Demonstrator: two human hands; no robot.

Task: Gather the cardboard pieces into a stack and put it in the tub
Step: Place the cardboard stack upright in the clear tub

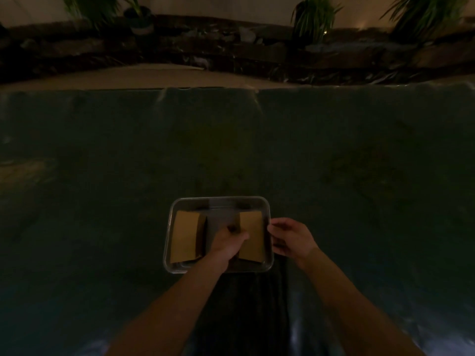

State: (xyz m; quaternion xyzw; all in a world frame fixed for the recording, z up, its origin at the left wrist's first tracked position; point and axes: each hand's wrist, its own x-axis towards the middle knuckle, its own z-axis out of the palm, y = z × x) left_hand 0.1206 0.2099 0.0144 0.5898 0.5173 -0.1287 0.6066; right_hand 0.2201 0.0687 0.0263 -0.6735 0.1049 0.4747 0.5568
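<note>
A shallow metal tub (pixel 218 200) sits on a dark cloth close to me. Two brown cardboard stacks lie inside it. The left stack (pixel 185 236) rests against the tub's left wall. The right stack (pixel 253 233) lies by the right wall. My left hand (pixel 227 244) is inside the tub with its fingers curled on the left edge of the right stack. Just outside the tub's right rim, my right hand (pixel 291 238) hovers with fingers apart and nothing in it. The light is dim.
The dark green cloth (pixel 334 163) covers the whole table out to its far edge. Behind it runs a ledge of dark rocks (pixel 180 47) with potted plants (pixel 312 19). My dark lap (pixel 244 304) shows below the tub.
</note>
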